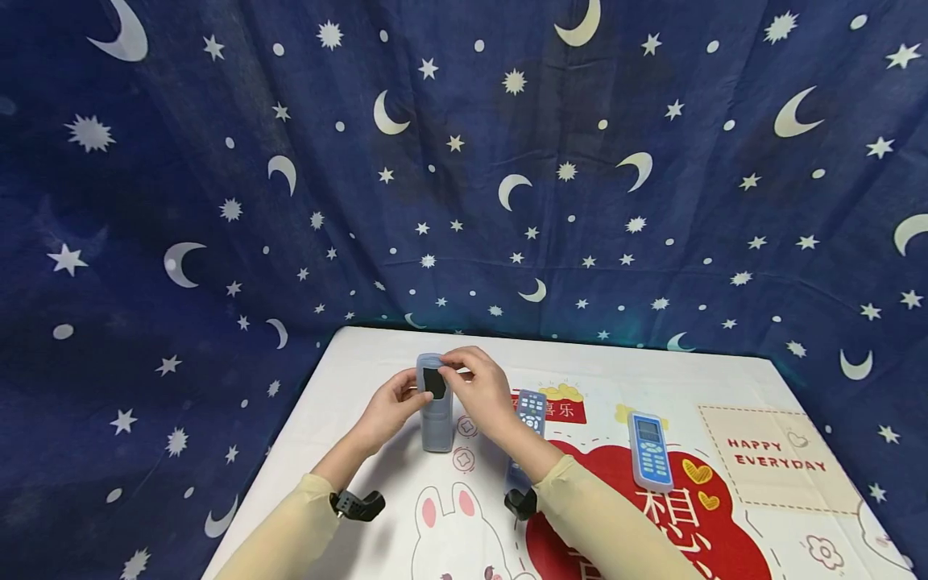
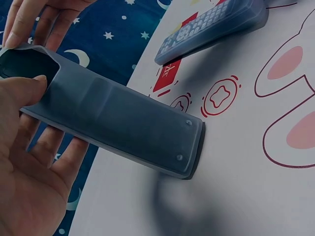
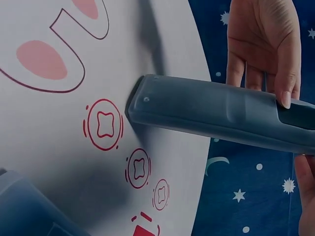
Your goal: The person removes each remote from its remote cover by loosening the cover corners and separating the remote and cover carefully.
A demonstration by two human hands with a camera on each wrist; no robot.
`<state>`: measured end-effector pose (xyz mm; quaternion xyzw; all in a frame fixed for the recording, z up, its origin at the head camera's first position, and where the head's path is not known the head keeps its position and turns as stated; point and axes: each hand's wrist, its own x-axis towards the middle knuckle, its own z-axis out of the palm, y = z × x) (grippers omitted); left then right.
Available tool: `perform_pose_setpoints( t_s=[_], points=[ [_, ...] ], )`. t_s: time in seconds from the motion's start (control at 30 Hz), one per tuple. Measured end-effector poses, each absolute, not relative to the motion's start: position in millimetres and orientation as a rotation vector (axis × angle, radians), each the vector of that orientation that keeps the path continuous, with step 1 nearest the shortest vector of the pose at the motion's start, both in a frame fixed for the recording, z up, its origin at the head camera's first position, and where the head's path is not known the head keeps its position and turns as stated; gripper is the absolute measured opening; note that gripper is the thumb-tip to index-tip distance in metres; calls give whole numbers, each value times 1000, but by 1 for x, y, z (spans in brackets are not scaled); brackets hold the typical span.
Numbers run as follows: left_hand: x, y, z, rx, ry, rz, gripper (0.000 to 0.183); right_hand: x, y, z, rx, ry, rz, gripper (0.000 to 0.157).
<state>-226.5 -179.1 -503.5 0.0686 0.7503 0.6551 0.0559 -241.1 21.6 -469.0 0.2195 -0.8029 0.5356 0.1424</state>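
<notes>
A translucent grey-blue silicone remote cover [image 1: 437, 427] stands upright, its lower end at the table, with a dark opening near its top. My left hand [image 1: 391, 409] grips its upper part from the left. In the left wrist view the left thumb [image 2: 29, 91] lies over the opening's edge, and the other fingers wrap behind the cover [image 2: 123, 125]. From the right, my right hand [image 1: 478, 387] pinches the cover's top rim. The right wrist view shows the cover [image 3: 187, 105] lengthwise, with part of the right hand [image 3: 306, 191] at its upper end.
A covered remote control [image 1: 532, 409] lies partly under the right forearm. Farther right is a remote control with a blue face [image 1: 650, 451]. The white tablecloth [image 1: 377, 354] has printed pictures and lettering; a dark blue star-and-moon curtain [image 1: 464, 201] hangs behind the table.
</notes>
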Motion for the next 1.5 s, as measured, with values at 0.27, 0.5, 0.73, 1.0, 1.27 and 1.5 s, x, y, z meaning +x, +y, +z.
perform_pose_setpoints(
  t_s=[0.27,0.5,0.73,1.0,1.27,1.5],
  points=[
    [-226,-178,-505,243,2348,1941,48,-245,21,-468,576,-2291,1574,10],
    [-227,-180,-507,309,2335,1930,50,-247,25,-461,507,-2375,1585,10],
    [-225,-182,-508,345,2354,1922,49,-254,30,-457,442,-2439,1779,15],
    [-223,-182,-508,313,2378,1892,50,-264,34,-455,453,-2439,2059,19],
    [-223,-183,-509,301,2370,1886,53,-271,38,-456,541,-2487,2084,19],
    [-223,-185,-508,317,2362,1864,56,-277,38,-462,599,-2480,2134,18]
  ],
)
